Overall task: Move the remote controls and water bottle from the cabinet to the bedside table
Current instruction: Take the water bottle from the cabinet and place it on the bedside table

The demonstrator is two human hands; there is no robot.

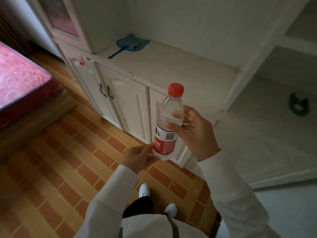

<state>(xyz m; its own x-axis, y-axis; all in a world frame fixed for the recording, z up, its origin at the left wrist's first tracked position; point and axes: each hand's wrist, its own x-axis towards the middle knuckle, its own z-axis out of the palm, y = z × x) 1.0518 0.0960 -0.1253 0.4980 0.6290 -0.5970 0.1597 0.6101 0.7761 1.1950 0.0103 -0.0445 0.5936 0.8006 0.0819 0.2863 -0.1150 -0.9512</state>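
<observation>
A clear water bottle [169, 121] with a red cap and a red and white label stands upright in the air in front of the white cabinet [163, 69]. My left hand [139, 158] grips its base from the left. My right hand [195, 133] touches its upper body from the right, fingers spread and loosely curled around it. No remote controls are in view. The bedside table is out of view.
A blue fly swatter [130, 44] lies on the cabinet's shelf. A dark ring-shaped object [299, 105] sits on a lower white surface at right. A bed with a pink cover [18, 79] is at left. The floor is orange brick-pattern tile [68, 160].
</observation>
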